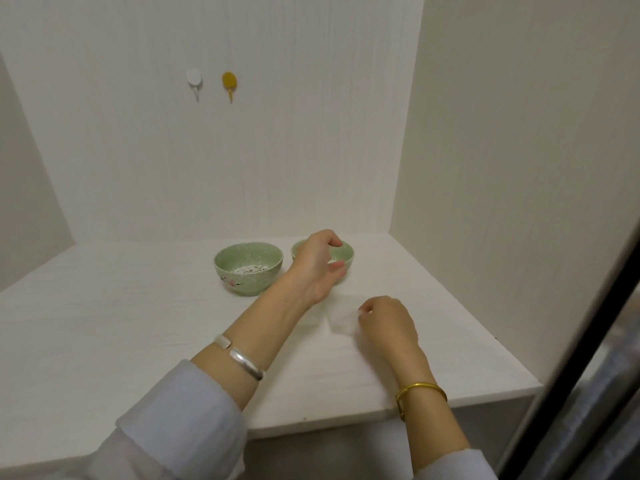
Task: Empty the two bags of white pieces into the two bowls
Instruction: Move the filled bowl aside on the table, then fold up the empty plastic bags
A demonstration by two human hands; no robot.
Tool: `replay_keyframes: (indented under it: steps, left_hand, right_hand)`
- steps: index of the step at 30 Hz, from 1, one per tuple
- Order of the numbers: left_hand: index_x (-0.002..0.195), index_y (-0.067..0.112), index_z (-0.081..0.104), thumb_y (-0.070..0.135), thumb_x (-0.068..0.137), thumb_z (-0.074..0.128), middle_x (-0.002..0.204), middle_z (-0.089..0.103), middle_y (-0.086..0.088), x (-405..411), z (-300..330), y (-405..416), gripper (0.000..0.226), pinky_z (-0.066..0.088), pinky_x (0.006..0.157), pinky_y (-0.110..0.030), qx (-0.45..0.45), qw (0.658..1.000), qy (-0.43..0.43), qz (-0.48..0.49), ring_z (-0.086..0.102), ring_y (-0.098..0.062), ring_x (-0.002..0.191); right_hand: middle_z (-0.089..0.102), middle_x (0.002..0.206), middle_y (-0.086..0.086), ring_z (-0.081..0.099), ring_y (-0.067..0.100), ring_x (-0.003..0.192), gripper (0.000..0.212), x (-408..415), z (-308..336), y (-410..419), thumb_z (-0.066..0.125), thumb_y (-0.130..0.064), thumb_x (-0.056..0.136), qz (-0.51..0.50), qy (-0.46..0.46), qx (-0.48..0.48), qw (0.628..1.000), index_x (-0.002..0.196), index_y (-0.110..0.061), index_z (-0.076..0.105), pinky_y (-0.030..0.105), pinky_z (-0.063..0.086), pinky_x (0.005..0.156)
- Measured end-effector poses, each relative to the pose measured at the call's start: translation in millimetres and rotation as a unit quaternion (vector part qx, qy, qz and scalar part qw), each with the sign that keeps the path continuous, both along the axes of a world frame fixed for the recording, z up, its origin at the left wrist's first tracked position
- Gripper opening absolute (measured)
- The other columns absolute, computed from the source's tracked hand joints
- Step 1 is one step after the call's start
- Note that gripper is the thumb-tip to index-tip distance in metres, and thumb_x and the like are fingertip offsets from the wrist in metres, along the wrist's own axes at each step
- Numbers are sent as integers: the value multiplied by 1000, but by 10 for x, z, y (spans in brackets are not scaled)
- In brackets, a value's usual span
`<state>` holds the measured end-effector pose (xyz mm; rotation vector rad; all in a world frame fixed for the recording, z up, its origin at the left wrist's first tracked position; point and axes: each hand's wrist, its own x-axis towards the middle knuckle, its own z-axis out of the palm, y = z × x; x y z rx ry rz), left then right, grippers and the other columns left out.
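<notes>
No writing, label, brand, number or sign can be read anywhere. The left green bowl (248, 268) carries only a painted flower sprig on its outer wall, with no lettering that can be made out.

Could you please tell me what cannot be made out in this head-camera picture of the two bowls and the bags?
- Right pale green ceramic bowl: the left hand covers most of it, so its contents barely show.
- Thin clear plastic bag at the right hand: nearly invisible against the white table; its outline and fill are unclear.
- Second bag: not discernible.
- Left green bowl: the white pieces inside are too small to count.
</notes>
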<state>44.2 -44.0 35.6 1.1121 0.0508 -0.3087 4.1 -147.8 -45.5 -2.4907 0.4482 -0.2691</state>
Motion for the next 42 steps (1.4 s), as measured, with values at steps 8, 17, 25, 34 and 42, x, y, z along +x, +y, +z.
replay_keyframes:
  steps: [8,17,25,34,42]
  left_hand:
    - [112,21,45,6,61,42,119,51,-7,-238,37,272,53,40,99,-36,162,966,-197,-43,49,-23,113]
    - [117,23,52,3,69,60,109,67,4,-460,-83,631,52,45,87,-20,212,907,-289,-222,62,-7,96]
    - [91,8,64,7,84,60,75,74,3,-373,-204,547,8,57,72,-22,188,939,-281,-68,69,-13,69]
    - [95,5,63,19,85,59,88,63,-22,-314,-275,496,18,53,65,-32,199,947,-244,-58,63,-23,74]
    - [98,18,60,1,90,41,43,38,5,-374,-272,492,27,26,30,-13,90,971,-204,-91,29,-5,31]
  right_hand:
    - [61,114,14,57,31,101,27,-138,441,90,45,-19,92,-6,-139,7,990,100,-7,68,33,45,75]
    - [65,79,28,40,24,57,30,-375,741,124,50,-18,74,43,-194,121,972,79,9,62,29,32,57]
    - [64,71,-1,61,11,60,26,-373,816,162,54,-37,89,102,-252,400,875,93,-13,65,25,47,57]
    - [49,39,-7,45,10,39,31,-350,571,132,58,-5,85,144,-187,351,906,54,-12,55,20,39,44]
    - [58,44,4,52,15,34,23,-413,600,64,45,5,85,162,-118,477,856,87,-6,65,18,40,37]
